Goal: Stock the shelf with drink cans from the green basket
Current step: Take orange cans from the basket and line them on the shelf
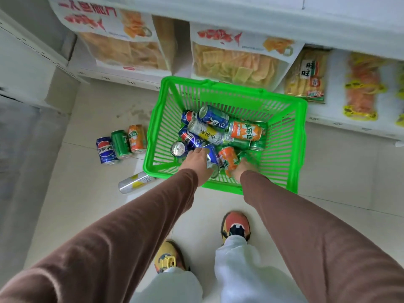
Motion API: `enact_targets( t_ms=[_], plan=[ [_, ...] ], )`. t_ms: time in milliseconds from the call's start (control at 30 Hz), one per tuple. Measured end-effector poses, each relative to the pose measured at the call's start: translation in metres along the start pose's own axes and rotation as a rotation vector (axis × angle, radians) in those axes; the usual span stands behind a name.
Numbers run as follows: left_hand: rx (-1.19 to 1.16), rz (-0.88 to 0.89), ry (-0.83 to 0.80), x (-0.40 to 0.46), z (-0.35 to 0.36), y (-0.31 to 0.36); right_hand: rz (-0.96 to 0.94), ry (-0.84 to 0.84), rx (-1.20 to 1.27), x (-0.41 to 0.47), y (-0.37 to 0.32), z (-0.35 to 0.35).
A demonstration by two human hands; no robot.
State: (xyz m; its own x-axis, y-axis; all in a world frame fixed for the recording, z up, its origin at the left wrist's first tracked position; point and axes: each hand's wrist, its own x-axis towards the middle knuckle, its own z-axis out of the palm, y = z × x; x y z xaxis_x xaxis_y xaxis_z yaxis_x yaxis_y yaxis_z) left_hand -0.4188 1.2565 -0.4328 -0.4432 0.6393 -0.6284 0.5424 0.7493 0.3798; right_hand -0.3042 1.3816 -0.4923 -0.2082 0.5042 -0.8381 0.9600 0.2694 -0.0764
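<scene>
Green basket (227,92): a blue Pepsi can (211,159) is grasped by left hand (195,162); right hand (244,168) is blurred, finger state indeterminable. Risk: loosely heaped cans could be dislodged on lifting, or one dropped beside the basket.

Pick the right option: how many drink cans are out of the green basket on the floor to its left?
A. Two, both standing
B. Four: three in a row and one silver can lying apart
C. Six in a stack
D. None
B: a blue can, a green can and an orange can sit side by side left of the green basket, and a silver can lies apart, nearer the person.
</scene>
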Motion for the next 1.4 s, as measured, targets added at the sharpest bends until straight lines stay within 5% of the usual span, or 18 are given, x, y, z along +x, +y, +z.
enact_targets(
  t_ms=[333,600,1000,1233,1400],
  plan=[
    [0.003,-0.007,-0.035,0.039,0.015,-0.020,0.119,-0.039,0.177,0.052,-0.008,0.028],
    [-0.013,-0.026,-0.004,-0.011,-0.036,0.002,0.078,-0.023,0.329,-0.011,0.008,-0.027],
    [-0.142,0.098,0.213,-0.214,-0.297,0.105,-0.351,0.221,0.629,-0.321,-0.054,-0.246],
    [-0.176,0.358,0.471,-0.317,-0.463,0.168,-0.591,0.506,0.710,-0.498,-0.097,-0.382],
    [-0.172,0.507,0.640,-0.351,-0.537,0.203,-0.725,0.552,0.836,-0.562,-0.121,-0.452]
  ],
)
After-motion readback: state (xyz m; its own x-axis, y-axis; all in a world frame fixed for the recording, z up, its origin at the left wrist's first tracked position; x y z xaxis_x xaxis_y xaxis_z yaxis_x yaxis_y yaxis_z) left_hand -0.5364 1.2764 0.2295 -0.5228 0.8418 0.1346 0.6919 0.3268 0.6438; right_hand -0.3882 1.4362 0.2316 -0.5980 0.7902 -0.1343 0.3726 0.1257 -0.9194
